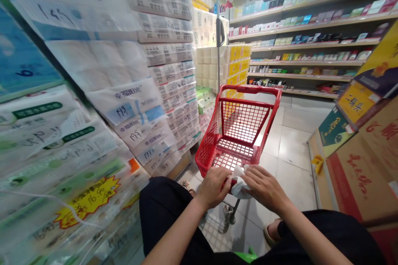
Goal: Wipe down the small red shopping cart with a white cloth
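A small red plastic shopping cart (247, 90) with a grid basket stands in front of me, between my knees. My left hand (215, 186) is closed, its fingers curled over the cart's near edge. Just to its right, my right hand (266, 186) is closed on a crumpled white wipe (241, 188), which lies against that same edge. Whether the wipe is paper or cloth I cannot tell. The fingertips of both hands are partly hidden. Below them, the cart's wheel (229, 214) shows above the floor.
Stacked tissue packs (124, 99) with handwritten prices rise close on the left. Cardboard cartons (363, 161) line the right side. Shelves of boxed goods (311, 41) stand behind, past a metal pole (218, 62). Pale floor tiles (289, 149) run between them.
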The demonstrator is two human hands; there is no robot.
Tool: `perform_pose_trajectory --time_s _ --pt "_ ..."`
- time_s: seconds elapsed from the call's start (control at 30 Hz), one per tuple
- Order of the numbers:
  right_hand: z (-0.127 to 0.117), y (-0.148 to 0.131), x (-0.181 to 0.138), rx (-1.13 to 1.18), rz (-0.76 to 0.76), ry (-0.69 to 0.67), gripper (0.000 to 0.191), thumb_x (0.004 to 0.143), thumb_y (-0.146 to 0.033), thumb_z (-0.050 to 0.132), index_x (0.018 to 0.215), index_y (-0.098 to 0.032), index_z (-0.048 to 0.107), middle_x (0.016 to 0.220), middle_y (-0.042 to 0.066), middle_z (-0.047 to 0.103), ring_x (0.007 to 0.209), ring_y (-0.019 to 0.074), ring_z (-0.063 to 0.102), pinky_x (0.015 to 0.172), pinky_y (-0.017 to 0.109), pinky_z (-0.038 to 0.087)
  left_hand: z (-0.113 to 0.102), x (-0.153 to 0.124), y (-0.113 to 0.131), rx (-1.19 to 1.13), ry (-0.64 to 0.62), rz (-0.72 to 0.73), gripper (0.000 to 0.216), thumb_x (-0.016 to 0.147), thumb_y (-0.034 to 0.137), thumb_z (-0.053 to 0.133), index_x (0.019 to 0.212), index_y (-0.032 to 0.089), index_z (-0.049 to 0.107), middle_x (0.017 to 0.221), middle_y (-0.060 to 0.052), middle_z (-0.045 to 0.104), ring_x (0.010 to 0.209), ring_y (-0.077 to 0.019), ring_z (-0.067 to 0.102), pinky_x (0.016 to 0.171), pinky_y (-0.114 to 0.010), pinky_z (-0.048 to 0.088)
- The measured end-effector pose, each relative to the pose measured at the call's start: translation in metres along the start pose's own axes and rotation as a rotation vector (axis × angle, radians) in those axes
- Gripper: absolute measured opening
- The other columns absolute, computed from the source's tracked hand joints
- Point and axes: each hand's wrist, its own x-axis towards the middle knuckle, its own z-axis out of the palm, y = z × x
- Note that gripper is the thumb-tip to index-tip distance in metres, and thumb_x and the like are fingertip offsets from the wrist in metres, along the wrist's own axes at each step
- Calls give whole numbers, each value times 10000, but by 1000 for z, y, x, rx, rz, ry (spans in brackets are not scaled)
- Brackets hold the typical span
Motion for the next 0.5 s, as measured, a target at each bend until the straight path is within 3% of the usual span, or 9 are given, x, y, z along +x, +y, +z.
perform_pose_trajectory --time_s 0.13,0.5 --pt "-4 26 -2 70 -13 -17 297 963 -414 475 1077 -172 602 1038 89 669 1046 225 580 1023 425 411 3 -1 0 -36 10 24 152 939 222 416 990 206 558 900 -44 608 888 -194 564 836 -351 409" --pt "-3 108 8 15 219 -78 239 987 -369 409 953 -206 581 1001 78 668 1020 225 592 967 396 437 -4 -4 -15 -125 30 39 106 882 246 463 827 199 541 773 -11 589 775 -162 553 814 -335 394"
